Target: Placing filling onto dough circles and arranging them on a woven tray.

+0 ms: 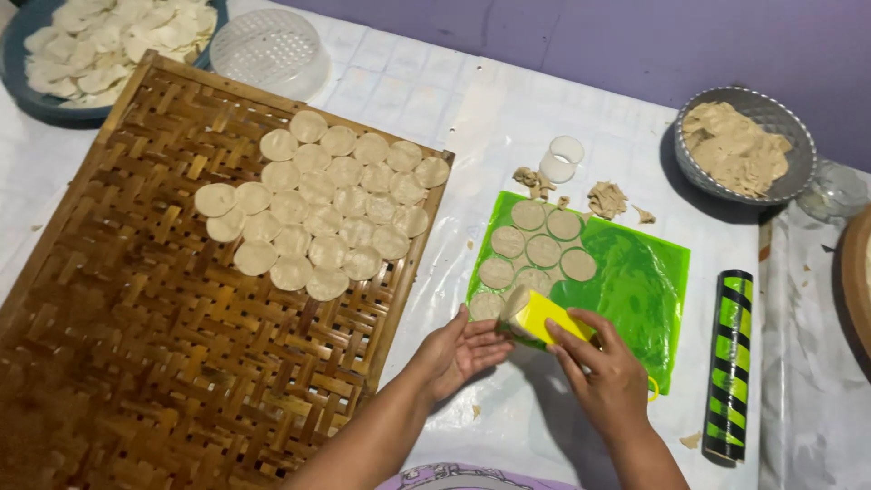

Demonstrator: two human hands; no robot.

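Two hands work low over a white tablecloth (508,118). Right hand (603,372) grips a yellow scraper (549,319), its edge on a green mat (635,281). Left hand (458,349) lies open, palm up, touching the scraper. Dough rounds (543,249) sit past the fingers. Left of both hands is a woven tray (136,299). Behind is a purple wall (680,41).

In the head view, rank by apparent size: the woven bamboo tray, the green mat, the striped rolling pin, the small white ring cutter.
1. woven bamboo tray
2. green mat
3. striped rolling pin
4. white ring cutter
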